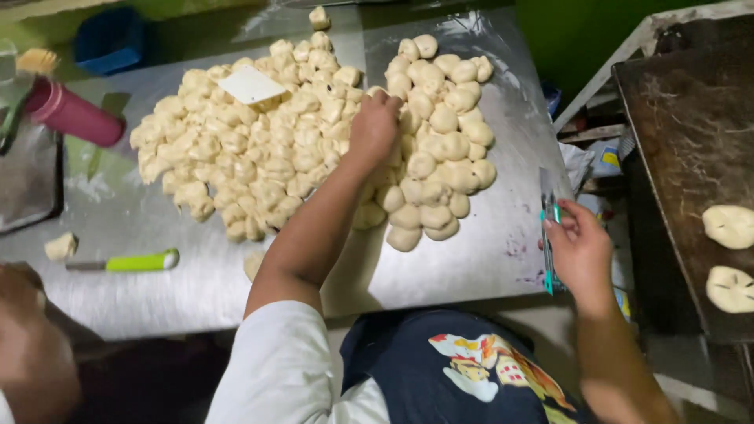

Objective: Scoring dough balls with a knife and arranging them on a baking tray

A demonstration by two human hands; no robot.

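The left hand [375, 126] reaches far forward over the steel worktop [463, 259], arm nearly straight, white sleeve pushed up above the elbow. Its palm faces down and its fingers curl onto the dough balls [436, 141] where the two heaps meet; whether the fingers have closed on one piece cannot be told, as the back of the hand hides them.

The right hand [580, 250] is drawn back near the worktop's right edge, elbow bent, forearm running down to the lower right corner. Its fingers are wrapped round a thin flat tool [548, 228] with a teal trim, held on edge, just beside the worktop's corner.

The dough lies in two heaps: a large, loose one [243, 149] to the left of the reaching hand, and a tidier one to the right of it, with smoother, rounder balls. A white scraper [250, 84] rests on top of the left heap. A single ball [319, 17] sits apart at the far edge.

Nearer the left edge lie a knife [126, 262] with a green handle and a stray lump [60, 246] of dough. A pink cup [71, 114] lies tipped at the far left, and a blue tub [110, 39] stands beyond it. On the right a dark tray [675, 141] carries two flattened rounds [729, 226].
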